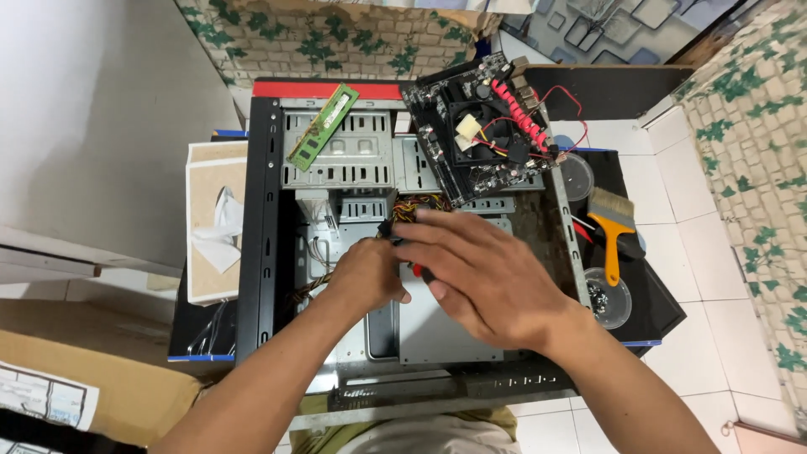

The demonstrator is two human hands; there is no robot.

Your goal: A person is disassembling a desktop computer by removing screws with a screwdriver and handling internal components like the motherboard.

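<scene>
An open metal computer case (261, 235) lies flat in front of me. My left hand (366, 273) is inside it, fingers curled by a bundle of coloured wires (412, 206) and a black connector. My right hand (479, 273) lies over the case's middle, partly covering a red-handled tool (415, 270); whether it grips the tool is hidden. A black motherboard (479, 126) with a fan and a red cable rests tilted on the case's far right corner. A green memory stick (324, 126) lies on the drive bay.
An orange-handled paintbrush (612, 231) and two clear round dishes (609, 298) sit on a black sheet to the right. A tissue box (214, 227) stands at the left, a cardboard box (84, 378) lower left. White tiled floor surrounds.
</scene>
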